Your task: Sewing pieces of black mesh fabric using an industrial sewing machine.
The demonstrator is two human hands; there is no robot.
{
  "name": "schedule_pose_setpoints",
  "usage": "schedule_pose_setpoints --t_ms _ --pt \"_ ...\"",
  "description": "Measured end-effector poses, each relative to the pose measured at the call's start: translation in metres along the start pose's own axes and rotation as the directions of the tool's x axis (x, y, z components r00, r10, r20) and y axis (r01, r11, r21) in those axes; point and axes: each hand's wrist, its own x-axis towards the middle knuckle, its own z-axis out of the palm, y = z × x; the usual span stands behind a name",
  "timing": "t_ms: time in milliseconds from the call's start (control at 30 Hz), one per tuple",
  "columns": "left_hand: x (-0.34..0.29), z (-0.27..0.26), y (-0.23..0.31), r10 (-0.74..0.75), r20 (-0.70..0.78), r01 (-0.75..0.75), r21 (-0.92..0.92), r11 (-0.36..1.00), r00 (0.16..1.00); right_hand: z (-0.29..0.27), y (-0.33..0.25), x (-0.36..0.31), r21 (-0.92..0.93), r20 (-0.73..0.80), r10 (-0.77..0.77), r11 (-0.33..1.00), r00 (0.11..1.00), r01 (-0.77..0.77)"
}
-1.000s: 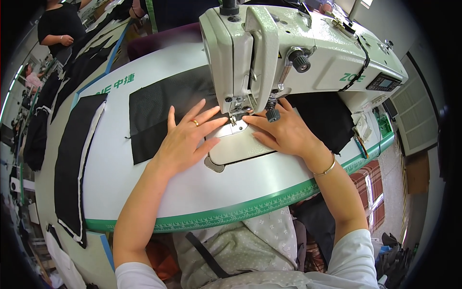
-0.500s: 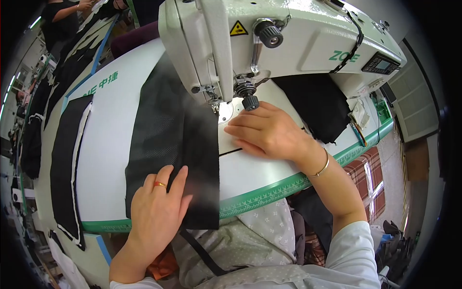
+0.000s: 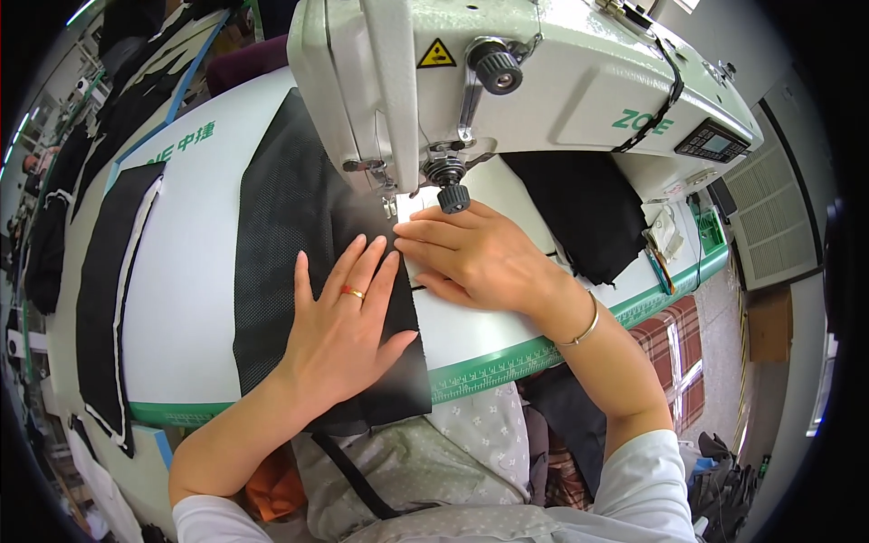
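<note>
Now both flat, spread-fingered hands, left hand (image 3: 342, 330) and right hand (image 3: 475, 258), align black mesh fabric (image 3: 290, 235) under the presser foot (image 3: 391, 206) at centre frame; feeding straight probably follows.

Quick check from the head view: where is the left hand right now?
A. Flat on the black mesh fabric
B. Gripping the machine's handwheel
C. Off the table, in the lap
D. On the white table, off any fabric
A: the left hand lies palm down, fingers spread, on the black mesh fabric before the sewing machine.
</note>
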Motion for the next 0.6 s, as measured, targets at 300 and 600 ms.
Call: schedule_pose_setpoints --t_ms 300,600 --pt "0.005 0.0 0.003 -0.002 -0.017 0.003 0.03 1.0 1.0 0.003 0.003 0.002 -0.041 -0.056 0.01 0.999 0.998 -0.012" --pt "-0.003 0.004 -0.002 -0.046 -0.028 0.045 -0.041 0.998 0.999 -0.01 0.011 0.01 -0.267 0.11 -0.243 0.927 0.964 0.264"
